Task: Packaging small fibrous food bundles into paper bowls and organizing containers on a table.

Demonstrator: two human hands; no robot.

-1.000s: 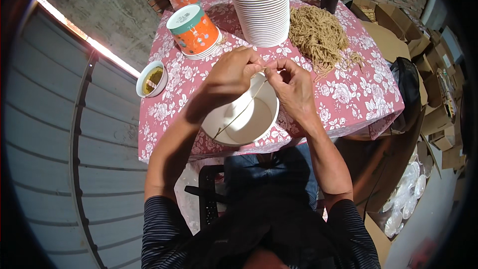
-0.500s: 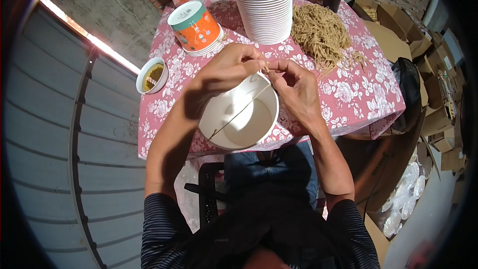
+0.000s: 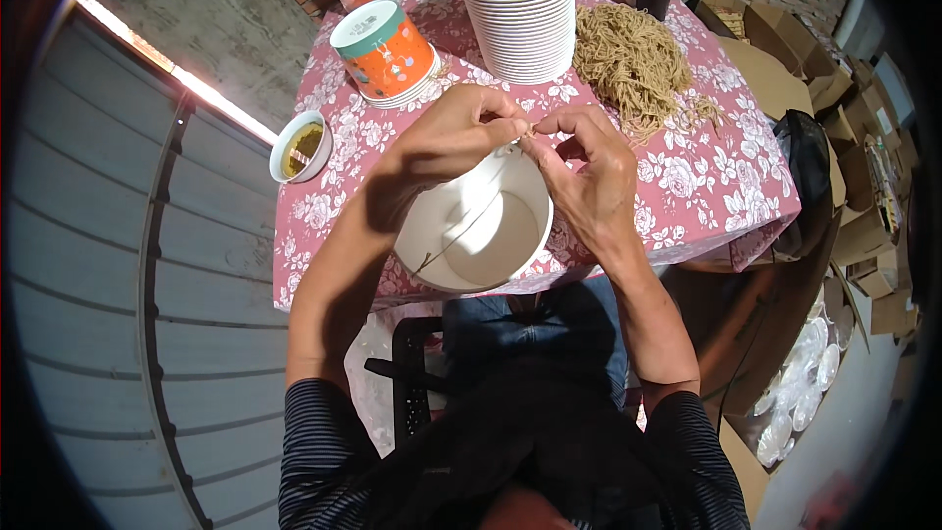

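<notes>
In the head view, a white paper bowl (image 3: 478, 226) is seen at the near edge of a table covered with a pink floral cloth (image 3: 706, 186), directly below both hands. The left hand (image 3: 453, 137) and the right hand (image 3: 585, 172) are brought together above the bowl's far rim, fingertips nearly touching; each is pinched narrow on a thin noodle strand (image 3: 461, 236) — one end is held between the fingertips, the rest hangs down into the bowl and lies across its inside.

Beyond the hands, a tall stack of white bowls (image 3: 515, 5) is set on the cloth, with a heap of brown dried noodles (image 3: 633, 64) just beside it on the right. An orange cup with a teal rim (image 3: 385, 47) stands to the left of the stack, and a small white dish (image 3: 300, 145) holding something brownish sits at the table's left edge. Cardboard boxes (image 3: 854, 186) are piled to the right of the table.
</notes>
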